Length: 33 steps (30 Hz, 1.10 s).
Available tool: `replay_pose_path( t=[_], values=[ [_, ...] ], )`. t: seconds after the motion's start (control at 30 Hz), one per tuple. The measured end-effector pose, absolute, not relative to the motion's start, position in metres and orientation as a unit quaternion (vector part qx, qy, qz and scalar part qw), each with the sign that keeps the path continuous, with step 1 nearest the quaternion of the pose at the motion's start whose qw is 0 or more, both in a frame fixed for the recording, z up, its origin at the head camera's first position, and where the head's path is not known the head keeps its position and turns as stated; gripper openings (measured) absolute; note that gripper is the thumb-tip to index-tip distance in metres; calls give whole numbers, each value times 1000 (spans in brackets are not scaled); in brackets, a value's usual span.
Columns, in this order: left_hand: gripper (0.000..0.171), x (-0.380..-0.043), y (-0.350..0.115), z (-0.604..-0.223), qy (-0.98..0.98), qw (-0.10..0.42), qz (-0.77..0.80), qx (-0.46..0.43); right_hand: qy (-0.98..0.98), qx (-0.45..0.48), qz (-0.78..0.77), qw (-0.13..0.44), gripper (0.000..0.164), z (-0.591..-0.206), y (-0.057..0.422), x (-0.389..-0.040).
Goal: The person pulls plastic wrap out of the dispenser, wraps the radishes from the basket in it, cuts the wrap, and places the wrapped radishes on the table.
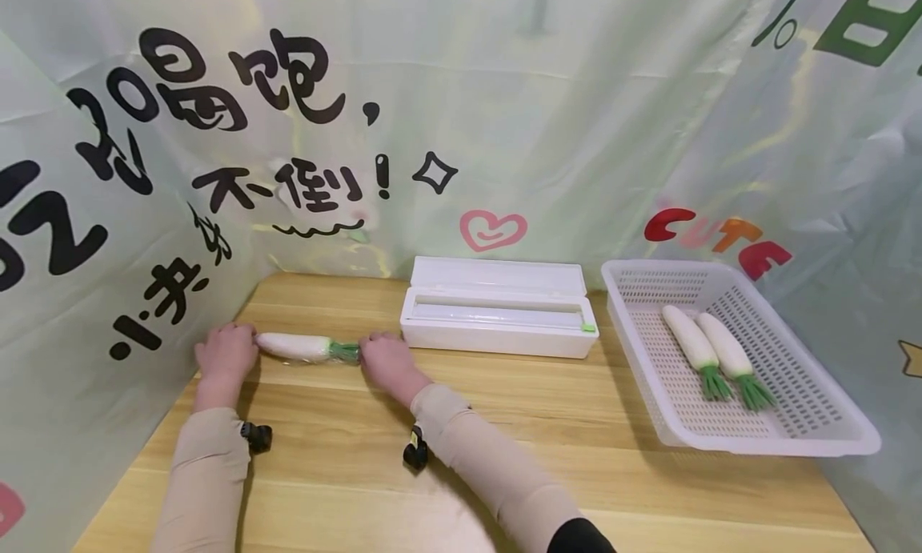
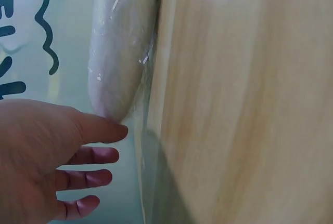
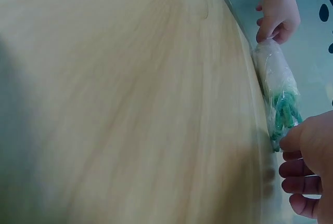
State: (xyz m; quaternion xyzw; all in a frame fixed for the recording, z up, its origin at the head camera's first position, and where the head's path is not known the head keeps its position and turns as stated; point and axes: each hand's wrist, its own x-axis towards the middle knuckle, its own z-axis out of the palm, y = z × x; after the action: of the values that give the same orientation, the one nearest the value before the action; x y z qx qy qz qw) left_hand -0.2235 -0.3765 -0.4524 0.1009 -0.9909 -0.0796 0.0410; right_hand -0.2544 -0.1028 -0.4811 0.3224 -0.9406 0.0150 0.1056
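A white radish with a green leaf stub (image 1: 295, 346) lies across the left side of the table, wrapped in clear plastic film (image 2: 144, 60). At its rounded tip, my left hand (image 1: 226, 353) pinches the end of the film between thumb and forefinger. My right hand (image 1: 391, 366) pinches the film at the green leaf end (image 3: 285, 115). The other fingers of both hands are loosely bent, and the forefingers are mostly hidden behind the thumbs in the wrist views.
Behind the right hand stands a white cling film dispenser box (image 1: 499, 329) with its lid raised and a green slider. To the right, a white perforated basket (image 1: 814, 377) holds two unwrapped radishes (image 1: 723, 345). A printed cloth (image 1: 562, 137) hangs around the wooden table (image 1: 346, 473).
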Motion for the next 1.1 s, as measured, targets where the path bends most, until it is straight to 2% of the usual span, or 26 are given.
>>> replay_pose_path(
  t=[0.17,0.4,0.7,1.1],
  values=[
    [28,-223,-374,-451,-991,27,-78,103,-947,307,5,100,18,-481,-107,-255],
    [42,-218,-363,-447,-991,23,-77,106,-949,296,9,110,22,-479,-103,-251],
    [44,-201,-359,-438,-990,52,-83,98,-945,307,32,112,42,-468,-96,-244],
    [73,-178,-336,-413,-990,105,-71,68,-918,355,27,174,60,-440,-67,-224]
  ],
)
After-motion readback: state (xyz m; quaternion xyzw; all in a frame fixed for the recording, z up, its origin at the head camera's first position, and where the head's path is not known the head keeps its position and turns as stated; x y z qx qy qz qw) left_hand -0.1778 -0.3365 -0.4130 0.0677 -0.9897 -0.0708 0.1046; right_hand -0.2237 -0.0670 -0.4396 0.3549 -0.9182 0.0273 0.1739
